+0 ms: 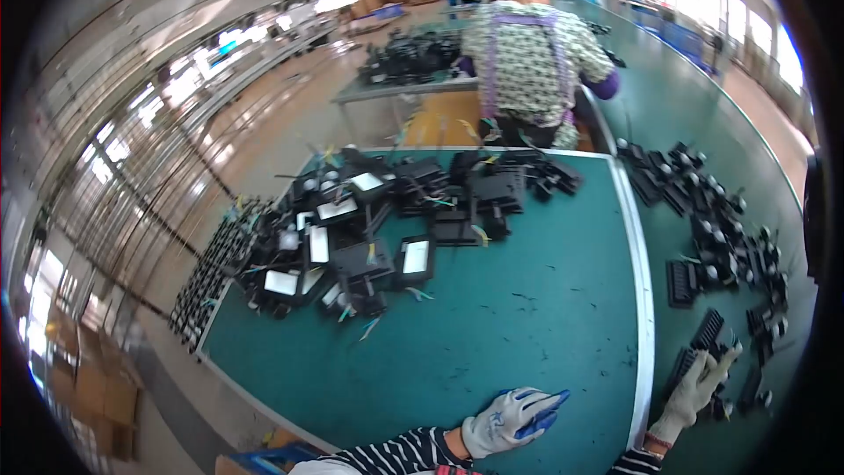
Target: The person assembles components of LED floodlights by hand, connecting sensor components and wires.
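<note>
My left hand (514, 420), in a grey-white glove with blue fingertips, rests over the front of the green table (422, 369), fingers stretched out and nothing in it. On the right, past the table's pale metal edge, my right hand (699, 391) wears a white glove. Its fingers are spread over a black finned part (681, 368) on the green side surface; no part is visibly gripped. Another black finned part (709, 329) lies just beyond its fingertips. Small dark scraps are scattered on the table ahead of my left hand.
A heap of black units (365, 259) with wires and pale panels covers the table's far left. More black parts (716, 229) line the right surface (703, 132). A person (527, 62) in a patterned top sits beyond the table, near another dark pile (413, 54). Cardboard boxes (105, 387) stand lower left.
</note>
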The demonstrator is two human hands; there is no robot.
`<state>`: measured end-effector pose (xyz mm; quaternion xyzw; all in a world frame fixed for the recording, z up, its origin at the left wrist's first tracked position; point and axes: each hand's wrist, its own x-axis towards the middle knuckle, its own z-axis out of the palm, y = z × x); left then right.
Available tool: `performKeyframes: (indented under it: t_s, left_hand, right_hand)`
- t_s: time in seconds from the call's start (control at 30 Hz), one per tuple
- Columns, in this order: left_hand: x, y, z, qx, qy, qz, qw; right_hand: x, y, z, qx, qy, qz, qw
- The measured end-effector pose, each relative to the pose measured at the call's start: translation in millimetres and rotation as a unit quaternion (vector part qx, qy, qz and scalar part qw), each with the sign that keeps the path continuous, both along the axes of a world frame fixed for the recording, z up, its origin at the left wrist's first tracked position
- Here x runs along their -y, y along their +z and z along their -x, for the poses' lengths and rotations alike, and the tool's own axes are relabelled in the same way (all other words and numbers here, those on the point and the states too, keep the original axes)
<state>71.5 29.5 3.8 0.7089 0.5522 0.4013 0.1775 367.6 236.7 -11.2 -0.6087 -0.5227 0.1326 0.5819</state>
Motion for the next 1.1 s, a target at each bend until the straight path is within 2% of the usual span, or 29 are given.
performKeyframes:
  t_s: [0.13,0.17,0.3,0.37,0.47,0.5,0.53,0.67,0.7,0.73,0.8,0.83,0.93,1.0,1.03,1.1]
  left_hand:
    - [7.3,-17.9,21.3,-0.019,0.1,-0.041,0.994]
    - [11.6,-6.9,35.6,0.008,0.114,-0.039,0.993]
    - [42.5,7.0,97.0,-0.077,0.25,-0.071,0.962]
    - [64.6,12.1,127.5,-0.105,0.368,-0.107,0.918]
    - [91.6,-1.8,168.2,-0.133,0.562,-0.186,0.795]
    - [97.6,9.8,176.4,-0.177,0.571,-0.162,0.785]
    - [102.5,24.7,187.3,-0.221,0.577,-0.135,0.775]
    - [87.8,54.9,223.0,-0.229,0.502,-0.1,0.828]
    - [80.5,59.6,229.5,-0.249,0.487,-0.037,0.836]
    - [74.3,62.9,235.3,-0.268,0.472,0.028,0.839]
    - [59.7,73.1,243.2,-0.302,0.429,0.118,0.843]
    - [49.8,60.4,249.9,-0.334,0.443,0.08,0.828]
    - [38.8,85.9,247.4,-0.27,0.404,-0.025,0.874]
    - [31.8,120.8,225.6,-0.244,0.357,-0.004,0.902]
    - [24.7,119.6,215.3,-0.13,0.307,-0.062,0.941]
    - [7.5,117.2,184.6,-0.069,0.251,-0.168,0.951]
  right_hand:
    - [-10.8,-7.9,10.0,0.0,0.04,0.003,0.999]
    - [-15.1,-12.2,2.5,0.006,0.045,0.015,0.999]
    - [-33.8,-5.9,-16.0,0.037,0.036,0.012,0.999]
    - [-27.0,6.6,-8.2,0.062,0.009,-0.012,0.998]
    - [-5.6,-0.8,-14.8,0.198,-0.063,0.057,0.976]
    - [1.3,3.9,-7.2,0.243,-0.088,0.081,0.963]
    - [6.4,11.2,2.9,0.208,-0.039,0.098,0.972]
    - [39.3,73.9,67.2,0.054,0.128,0.166,0.976]
    - [46.1,81.0,78.7,0.015,0.169,0.18,0.969]
    - [52.5,72.5,79.1,0.151,0.248,0.057,0.955]
    - [78.3,87.1,106.0,0.193,0.258,0.009,0.947]
    - [81.3,86.8,113.2,0.208,0.27,0.003,0.94]
    - [86.3,74.5,122.6,0.263,0.297,-0.004,0.918]
    - [91.1,66.5,126.3,0.303,0.317,-0.004,0.899]
    - [96.2,65.5,128.1,0.323,0.326,-0.003,0.889]
    - [126.5,99.3,152.6,0.232,0.397,-0.013,0.888]
